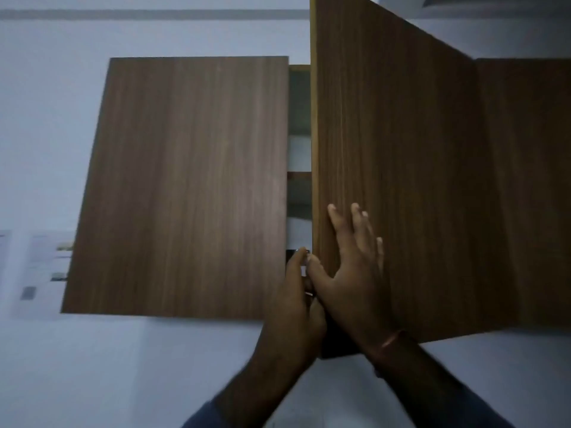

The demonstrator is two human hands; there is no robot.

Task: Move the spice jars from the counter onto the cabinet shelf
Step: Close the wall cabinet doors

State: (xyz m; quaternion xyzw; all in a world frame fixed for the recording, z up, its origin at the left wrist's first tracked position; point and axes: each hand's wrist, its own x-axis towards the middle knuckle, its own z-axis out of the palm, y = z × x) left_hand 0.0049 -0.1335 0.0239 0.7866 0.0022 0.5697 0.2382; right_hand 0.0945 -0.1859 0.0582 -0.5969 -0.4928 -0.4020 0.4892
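I look up at a brown wooden wall cabinet. Its left door [185, 180] is closed and its right door [401, 134] stands swung out toward me. My right hand [352, 267] lies flat on the open door's face near its lower edge, fingers straight. My left hand [293, 304] reaches into the narrow gap between the doors at the bottom, its fingers curled round a small spice jar [303, 270]. Only a white sliver and a dark top of the jar show. A shelf board [299, 176] crosses the gap higher up.
Another closed brown door [525, 180] sits to the right, behind the open one. Pale wall surrounds the cabinet, with tiles [37, 273] at lower left. The counter is out of view. The open door's edge is close to my head.
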